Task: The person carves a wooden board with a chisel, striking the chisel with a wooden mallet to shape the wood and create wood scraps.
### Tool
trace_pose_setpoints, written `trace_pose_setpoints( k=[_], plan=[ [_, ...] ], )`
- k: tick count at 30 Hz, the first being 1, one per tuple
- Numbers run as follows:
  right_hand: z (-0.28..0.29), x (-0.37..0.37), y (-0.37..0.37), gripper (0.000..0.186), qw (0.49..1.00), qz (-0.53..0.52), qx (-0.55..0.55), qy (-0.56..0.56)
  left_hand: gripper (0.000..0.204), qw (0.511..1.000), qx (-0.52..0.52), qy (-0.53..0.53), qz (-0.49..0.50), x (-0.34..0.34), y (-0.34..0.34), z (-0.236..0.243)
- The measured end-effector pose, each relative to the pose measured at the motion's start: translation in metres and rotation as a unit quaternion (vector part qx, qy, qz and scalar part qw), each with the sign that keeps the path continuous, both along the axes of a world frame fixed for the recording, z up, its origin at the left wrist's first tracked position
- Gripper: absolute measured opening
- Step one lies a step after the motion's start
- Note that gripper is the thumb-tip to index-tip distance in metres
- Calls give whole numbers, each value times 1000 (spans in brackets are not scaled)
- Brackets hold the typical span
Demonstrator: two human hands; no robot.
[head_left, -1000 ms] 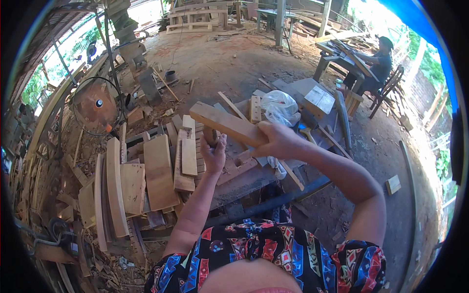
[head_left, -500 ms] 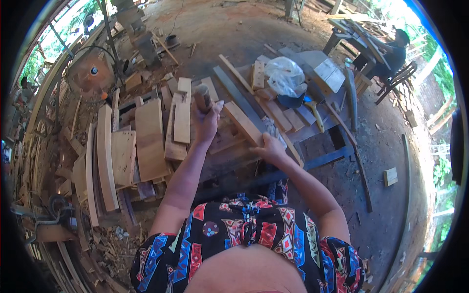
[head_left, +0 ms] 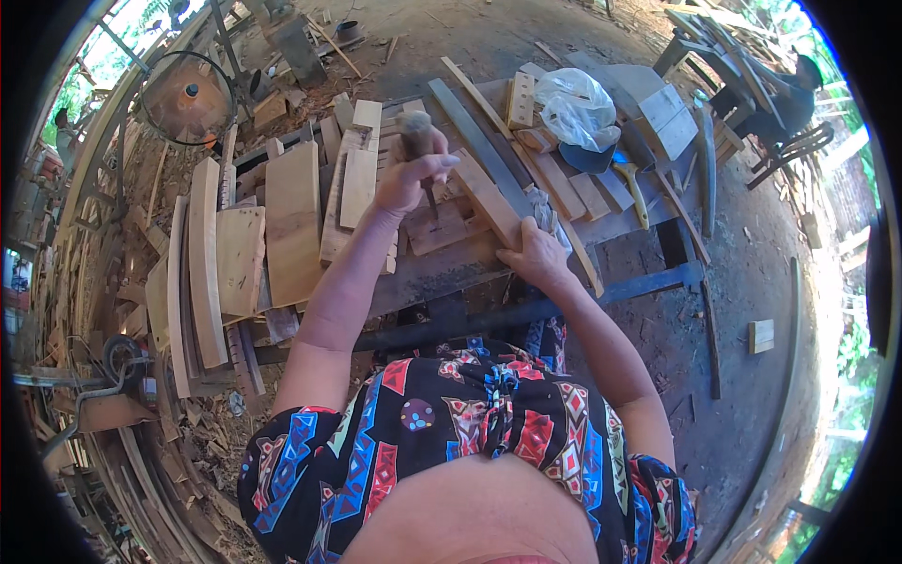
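Note:
My left hand [head_left: 410, 180] is closed around the thick wooden handle of a chisel [head_left: 413, 133], held upright. Its narrow dark blade runs down below the fist to a flat piece of wood [head_left: 449, 226] on the workbench [head_left: 413, 282]. With my right hand [head_left: 537, 256], closed, I grip the near end of a long pale wooden block [head_left: 487, 199], which slants away toward the left hand. Beside the right hand's fingers lies a crumpled clear plastic wrapping [head_left: 543, 211].
Several planks [head_left: 293, 226] and curved boards [head_left: 207, 263] crowd the bench's left. A plastic bag [head_left: 575, 105], a yellow-handled brush [head_left: 634, 193] and wooden strips lie toward the right. A large round fan [head_left: 188, 99] stands far left. Another person [head_left: 797, 101] sits far right.
My view has shifted, so the bench sits a little higher and further right. The left fist has turned, and the chisel's blade now shows beneath it. The right hand still grips the block.

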State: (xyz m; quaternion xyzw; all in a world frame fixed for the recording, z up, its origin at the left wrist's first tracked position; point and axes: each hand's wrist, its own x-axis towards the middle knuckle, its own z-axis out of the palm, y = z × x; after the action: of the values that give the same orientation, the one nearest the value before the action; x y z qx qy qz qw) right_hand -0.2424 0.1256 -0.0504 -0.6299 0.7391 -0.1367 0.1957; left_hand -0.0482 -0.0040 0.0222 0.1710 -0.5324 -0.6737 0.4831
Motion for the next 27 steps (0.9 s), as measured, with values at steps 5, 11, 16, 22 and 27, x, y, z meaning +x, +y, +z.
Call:
trace_pose_setpoints(
  k=[5,11,16,22,27],
  plan=[
    [0,1,-1,51,1000,-13,9,-6,14,999,-17,-31,2,-3,10,1],
    [2,0,0,51,1000,-14,-3,-9,11,999,-12,-38,15,-8,11,-4],
    [-5,-1,1,50,1000,-10,-8,-21,10,991,-81,-97,37,-9,15,-1],
    [-5,-1,3,53,999,-14,-1,-46,11,992,-55,-103,45,-4,18,-5],
    [21,-19,3,52,988,-43,34,-141,12,988,-56,-136,45,-14,25,-5]
  ],
)
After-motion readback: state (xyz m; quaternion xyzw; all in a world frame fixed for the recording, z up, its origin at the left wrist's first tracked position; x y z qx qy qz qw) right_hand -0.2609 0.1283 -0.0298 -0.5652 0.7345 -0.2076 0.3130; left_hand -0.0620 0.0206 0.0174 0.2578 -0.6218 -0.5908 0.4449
